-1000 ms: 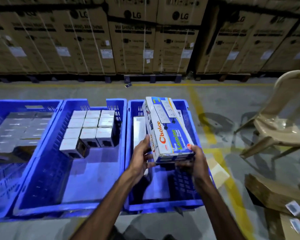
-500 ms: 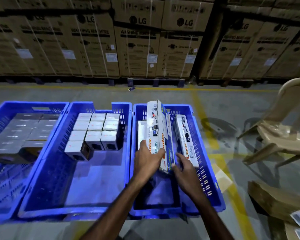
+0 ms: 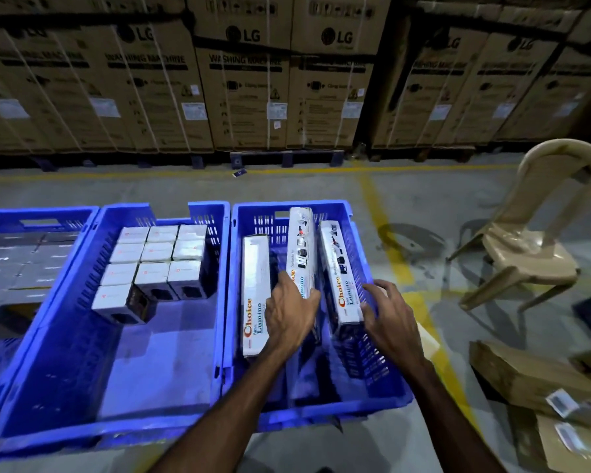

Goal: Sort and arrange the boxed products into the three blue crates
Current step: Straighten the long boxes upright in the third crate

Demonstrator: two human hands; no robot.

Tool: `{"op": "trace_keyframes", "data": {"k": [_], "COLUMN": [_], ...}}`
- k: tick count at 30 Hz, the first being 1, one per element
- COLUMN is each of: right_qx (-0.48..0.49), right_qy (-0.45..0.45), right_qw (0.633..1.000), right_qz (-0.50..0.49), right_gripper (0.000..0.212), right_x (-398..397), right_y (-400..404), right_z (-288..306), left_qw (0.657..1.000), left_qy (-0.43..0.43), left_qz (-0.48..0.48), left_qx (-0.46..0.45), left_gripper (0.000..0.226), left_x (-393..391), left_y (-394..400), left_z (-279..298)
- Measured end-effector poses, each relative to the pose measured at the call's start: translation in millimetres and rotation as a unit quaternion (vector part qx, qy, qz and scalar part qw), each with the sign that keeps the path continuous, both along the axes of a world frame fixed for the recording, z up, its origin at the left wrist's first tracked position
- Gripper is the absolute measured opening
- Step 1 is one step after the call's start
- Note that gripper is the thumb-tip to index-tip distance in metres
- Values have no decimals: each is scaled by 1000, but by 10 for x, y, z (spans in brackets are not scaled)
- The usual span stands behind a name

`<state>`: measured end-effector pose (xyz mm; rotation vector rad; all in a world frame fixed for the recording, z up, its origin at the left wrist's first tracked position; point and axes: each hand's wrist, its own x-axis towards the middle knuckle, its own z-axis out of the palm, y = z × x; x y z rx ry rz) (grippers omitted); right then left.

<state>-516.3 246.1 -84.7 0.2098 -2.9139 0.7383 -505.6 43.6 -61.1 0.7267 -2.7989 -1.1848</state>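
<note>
Three long white boxes printed "Choice New Lumino" were stood on edge in the right blue crate (image 3: 382,401). The middle box (image 3: 301,247) was gripped by the left hand (image 3: 287,312). The right box (image 3: 342,278) was touched by the spread, relaxed right hand (image 3: 391,319). Cartons (image 3: 243,80) behind were marked "LG Washing Machine".

Three crates are bright blue: the right crate (image 3: 382,397) under both hands, the middle crate (image 3: 110,387) and the left crate (image 3: 0,220) off to the left hand's side. The long boxes (image 3: 255,285) by the hands are white with orange and green lettering. The small boxes (image 3: 151,252) are white-topped with dark sides. Beyond the right hand, the chair (image 3: 526,247) is beige; floor lines (image 3: 400,268) are yellow.
</note>
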Motion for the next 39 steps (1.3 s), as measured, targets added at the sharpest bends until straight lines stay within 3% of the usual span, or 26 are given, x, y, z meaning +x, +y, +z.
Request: {"op": "trace_keyframes", "data": {"k": [5, 9, 16, 21, 25, 35, 39], "right_qx": [-75, -99, -114, -117, -97, -89, -90], "right_qy": [-66, -70, -59, -37, -37, -40, -37], "right_qw": [994, 992, 991, 992, 994, 995, 995], "right_qz": [54, 42, 26, 32, 26, 21, 20], "right_gripper": [58, 60, 59, 54, 55, 56, 56], "right_x": [64, 43, 76, 96, 84, 86, 86], "right_y": [166, 155, 137, 125, 115, 116, 123], "right_z": [-289, -326, -327, -308, -321, -315, -345], "left_qw": [999, 999, 999, 985, 976, 974, 978], "left_qy": [-14, -24, 14, 34, 11, -50, -42], "left_qz": [-18, -15, 2, -44, -111, -131, -129], "left_qx": [-31, -35, 45, 162, 187, 179, 157], "left_gripper": [60, 61, 59, 66, 68, 68, 54], "left_x": [-128, -241, -285, -343, -301, -289, -190], "left_y": [191, 288, 553, 413, 270, -45, -186], "left_z": [-225, -421, -755, -933, -722, -565, -509]}}
